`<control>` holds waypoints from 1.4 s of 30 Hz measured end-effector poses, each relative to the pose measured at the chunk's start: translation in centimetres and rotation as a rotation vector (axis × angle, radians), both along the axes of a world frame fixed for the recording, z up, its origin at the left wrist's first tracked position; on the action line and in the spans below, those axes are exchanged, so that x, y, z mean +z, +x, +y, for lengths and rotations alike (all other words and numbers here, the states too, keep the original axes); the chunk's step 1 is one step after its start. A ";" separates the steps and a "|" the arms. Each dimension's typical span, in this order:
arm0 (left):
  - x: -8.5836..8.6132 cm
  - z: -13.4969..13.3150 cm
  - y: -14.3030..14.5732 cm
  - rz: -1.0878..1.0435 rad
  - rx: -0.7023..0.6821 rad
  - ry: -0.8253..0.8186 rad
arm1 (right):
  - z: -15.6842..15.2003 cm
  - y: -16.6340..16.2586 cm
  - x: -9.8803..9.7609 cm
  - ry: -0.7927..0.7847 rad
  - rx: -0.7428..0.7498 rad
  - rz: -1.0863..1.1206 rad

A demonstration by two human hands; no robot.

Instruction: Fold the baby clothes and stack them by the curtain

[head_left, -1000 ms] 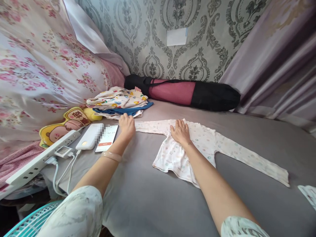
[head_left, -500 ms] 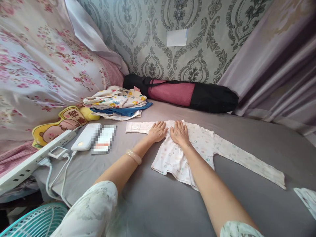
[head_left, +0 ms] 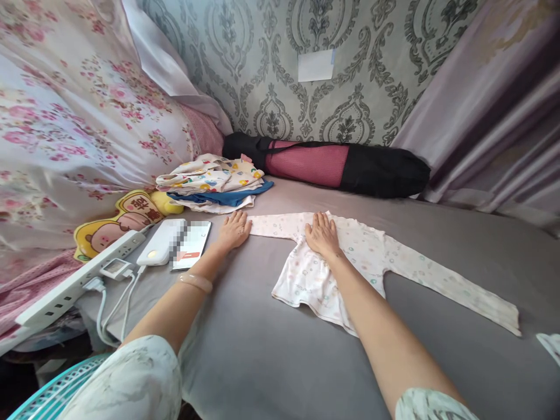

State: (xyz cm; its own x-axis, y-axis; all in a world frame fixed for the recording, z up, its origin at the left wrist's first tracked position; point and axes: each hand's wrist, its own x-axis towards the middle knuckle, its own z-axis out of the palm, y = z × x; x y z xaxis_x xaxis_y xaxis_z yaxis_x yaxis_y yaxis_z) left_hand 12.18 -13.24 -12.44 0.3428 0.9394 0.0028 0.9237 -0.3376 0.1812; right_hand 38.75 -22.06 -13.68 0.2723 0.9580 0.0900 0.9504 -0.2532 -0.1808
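A small long-sleeved white shirt (head_left: 359,248) with a pale print lies spread on the grey bed sheet (head_left: 245,344), its sleeves stretched out to both sides. My left hand (head_left: 235,229) lies flat over the cuff end of the left sleeve, fingers extended, and hides the cuff. Near the collar, my right hand (head_left: 322,234) rests flat on the shirt's upper body with its fingers pointing away from me. The right sleeve runs untouched toward the right edge of the bed.
A pile of folded clothes (head_left: 214,178) sits at the back left, beside a black and pink roll bag (head_left: 310,163). Left of my left hand lie a phone (head_left: 196,242), a white power bank (head_left: 161,242), a power strip (head_left: 83,280) with cables, and a yellow cushion (head_left: 105,232).
My left hand has slid left along the sleeve, from the shirt's shoulder to the cuff. My right hand has stayed on the upper body. The view has shifted slightly.
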 end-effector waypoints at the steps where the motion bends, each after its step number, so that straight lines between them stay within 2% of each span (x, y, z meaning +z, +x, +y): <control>1: -0.2 0.1 -0.3 -0.008 0.002 0.015 | 0.0 0.0 0.0 0.000 0.001 0.006; 5: -0.9 0.1 -0.5 -0.052 0.000 0.111 | 0.3 0.2 0.4 -0.016 0.011 0.076; 8: -0.6 -0.9 -0.4 -0.117 -0.002 0.292 | 0.1 1.2 1.9 -0.031 0.016 0.269; 10: -0.1 -2.0 -0.3 -0.142 -0.013 0.388 | -0.9 2.7 3.0 0.074 -0.014 0.415; 12: 0.7 -3.2 0.0 -0.135 -0.019 0.413 | -3.0 4.7 3.9 0.234 -0.039 0.499; 14: 1.5 -4.4 0.6 -0.130 -0.019 0.361 | -6.1 7.0 4.4 0.341 -0.078 0.552; 17: 2.6 -6.4 1.7 -0.192 -0.033 0.111 | -11.7 10.1 4.7 0.331 -0.221 0.620; 20: 3.2 -8.5 2.6 -0.265 -0.087 -0.180 | -17.1 11.4 4.3 0.199 -0.308 0.643; 24: 3.7 -11.4 3.0 -0.271 -0.120 -0.326 | -21.7 10.0 3.5 -0.057 -0.357 0.632; 27: 4.0 -13.3 3.2 -0.261 -0.117 -0.356 | -23.4 7.9 3.6 -0.141 -0.334 0.468; 33: 3.8 -15.3 3.8 -0.227 -0.125 -0.349 | -25.1 4.3 4.7 -0.171 -0.276 0.232; 38: 3.7 -16.0 4.1 -0.239 -0.147 -0.335 | -25.3 3.4 4.1 -0.086 -0.283 0.240; 42: 4.3 -16.2 3.9 -0.355 -0.141 -0.364 | -25.3 3.5 4.1 -0.020 -0.332 0.331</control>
